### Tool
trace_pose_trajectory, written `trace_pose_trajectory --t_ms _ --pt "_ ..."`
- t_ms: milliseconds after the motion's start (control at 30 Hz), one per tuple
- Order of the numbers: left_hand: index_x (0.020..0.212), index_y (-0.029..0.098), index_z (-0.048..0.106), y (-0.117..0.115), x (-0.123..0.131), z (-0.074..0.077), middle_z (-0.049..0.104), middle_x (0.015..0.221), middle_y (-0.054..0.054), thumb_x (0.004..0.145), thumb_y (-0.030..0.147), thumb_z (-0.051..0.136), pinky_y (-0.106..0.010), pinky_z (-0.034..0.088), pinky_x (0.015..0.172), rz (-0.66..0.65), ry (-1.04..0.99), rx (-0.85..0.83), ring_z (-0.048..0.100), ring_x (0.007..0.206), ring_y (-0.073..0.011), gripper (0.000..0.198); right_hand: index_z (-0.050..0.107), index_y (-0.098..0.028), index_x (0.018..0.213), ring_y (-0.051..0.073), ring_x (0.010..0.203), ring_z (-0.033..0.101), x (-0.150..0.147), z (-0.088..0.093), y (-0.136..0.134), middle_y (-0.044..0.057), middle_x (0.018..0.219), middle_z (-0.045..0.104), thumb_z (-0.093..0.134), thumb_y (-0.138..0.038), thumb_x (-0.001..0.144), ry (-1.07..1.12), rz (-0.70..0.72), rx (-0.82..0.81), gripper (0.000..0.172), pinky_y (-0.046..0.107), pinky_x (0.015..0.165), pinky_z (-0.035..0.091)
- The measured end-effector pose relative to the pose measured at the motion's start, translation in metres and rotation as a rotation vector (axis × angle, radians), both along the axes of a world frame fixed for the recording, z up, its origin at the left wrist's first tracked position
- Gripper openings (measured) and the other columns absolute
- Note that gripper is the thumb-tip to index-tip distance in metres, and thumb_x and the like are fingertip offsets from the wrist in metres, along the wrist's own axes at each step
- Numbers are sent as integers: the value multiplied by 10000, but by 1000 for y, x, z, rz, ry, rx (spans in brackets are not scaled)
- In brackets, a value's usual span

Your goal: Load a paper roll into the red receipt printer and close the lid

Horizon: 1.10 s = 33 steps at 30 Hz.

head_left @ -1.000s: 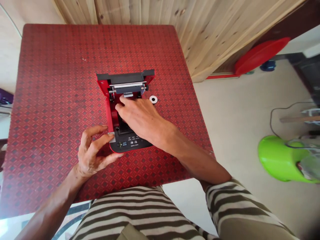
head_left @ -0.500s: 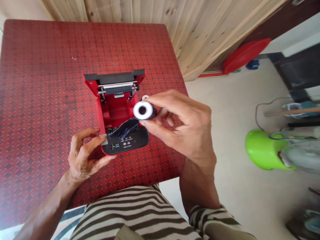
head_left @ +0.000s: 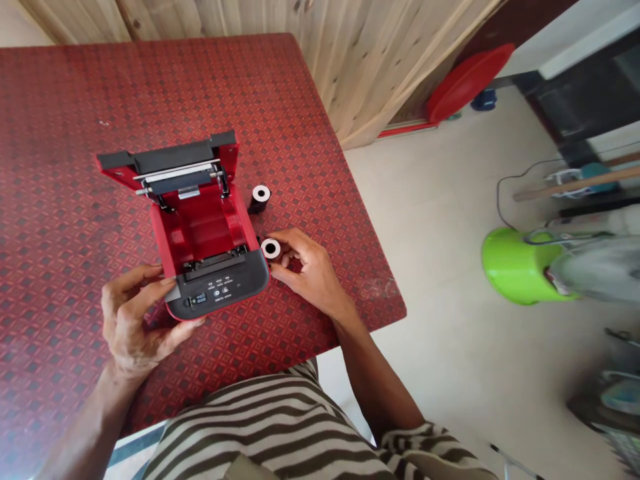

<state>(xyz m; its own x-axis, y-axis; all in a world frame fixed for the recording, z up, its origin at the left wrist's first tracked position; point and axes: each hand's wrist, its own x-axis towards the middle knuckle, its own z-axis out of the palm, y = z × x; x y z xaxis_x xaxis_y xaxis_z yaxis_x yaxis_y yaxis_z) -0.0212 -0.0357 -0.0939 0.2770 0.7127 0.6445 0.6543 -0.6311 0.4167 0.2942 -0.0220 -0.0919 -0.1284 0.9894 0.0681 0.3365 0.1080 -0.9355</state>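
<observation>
A red and black label printer [head_left: 205,230] stands on the table with its lid [head_left: 170,163] raised and its red roll bay bare inside. My left hand [head_left: 137,313] grips its front left corner, thumb below and fingers on the edge by a small grey patch. Just right of the printer, my right hand [head_left: 305,267] pinches a dark paper roll [head_left: 271,249] with a white ringed end, held upright at table level. Farther back stands a second dark roll [head_left: 261,198], also showing a white end.
The red patterned table [head_left: 310,167] ends on the right in a corner near my right forearm. Wooden panelling [head_left: 235,17] borders its far side. On the floor are a green bucket [head_left: 505,267], a red round lid-like object [head_left: 467,83] and a long wooden handle [head_left: 575,183].
My right hand has lowered the roll from above the printer to the table at its right side. The dark loose strip over the control panel is gone. The view has shifted right.
</observation>
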Motion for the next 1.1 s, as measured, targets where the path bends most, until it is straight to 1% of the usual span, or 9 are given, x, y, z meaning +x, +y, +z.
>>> trace_pose_trajectory --t_ms 100,233,400,533,700,767,867,967,1100 --pt "1410 315 649 1 0 0 711 1214 -80 819 524 918 -444 604 892 -9 -10 11 708 1089 -270 682 692 -238 1367 150 759 695 25 15 8 -5 936 741 862 -313 872 27 100 -168 528 302 703 585" --pt "1401 335 656 1 -1 -1 703 1221 -84 815 499 927 -451 602 898 9 -18 -35 703 1102 -272 666 781 -227 1199 168 832 725 42 19 41 34 1032 791 774 -352 961 -57 29 -44 269 327 761 587" --pt "1433 287 646 2 -1 -1 695 1215 -106 824 529 911 -466 602 884 -20 -1 23 697 1099 -290 706 739 -238 1280 224 1148 743 15 -4 92 64 1296 796 817 -211 898 -198 65 157 391 427 1047 574" --pt "1437 331 629 2 0 0 697 1213 -87 850 531 887 -458 611 881 4 10 2 701 1093 -282 671 754 -245 1155 210 1040 749 1 -9 105 25 1148 821 792 -197 904 -265 -28 136 258 410 996 598" --pt "1445 331 622 2 4 4 688 1212 -87 815 558 915 -417 618 834 -7 -4 -2 694 1069 -263 731 712 -261 1266 213 961 730 12 49 74 42 1166 774 758 -304 957 -65 -132 263 315 378 852 617" --pt "1449 317 623 2 5 6 686 1215 -87 787 552 940 -402 623 829 -28 -21 -2 697 1072 -255 770 681 -330 1377 248 1108 718 14 83 60 43 1283 738 730 -342 998 11 -19 310 383 402 903 610" --pt "1423 303 634 3 6 7 698 1210 -96 817 545 917 -390 622 802 -24 -25 -6 707 1064 -256 711 679 -331 1388 245 1125 702 0 116 49 48 1252 746 711 -266 1017 -178 328 390 378 404 981 602" --pt "1405 279 633 2 8 7 704 1198 -107 884 603 835 -373 613 770 -13 4 27 709 1042 -251 646 730 -219 1244 257 1168 676 -32 118 51 77 1174 767 629 -132 1039 -538 494 479 244 428 1064 558" --pt "1404 277 624 2 8 7 710 1204 -93 887 600 835 -342 619 792 -12 8 33 721 1038 -231 645 757 -180 1092 256 1070 689 -71 101 62 92 1046 784 536 -70 1063 -884 485 375 249 352 804 535"
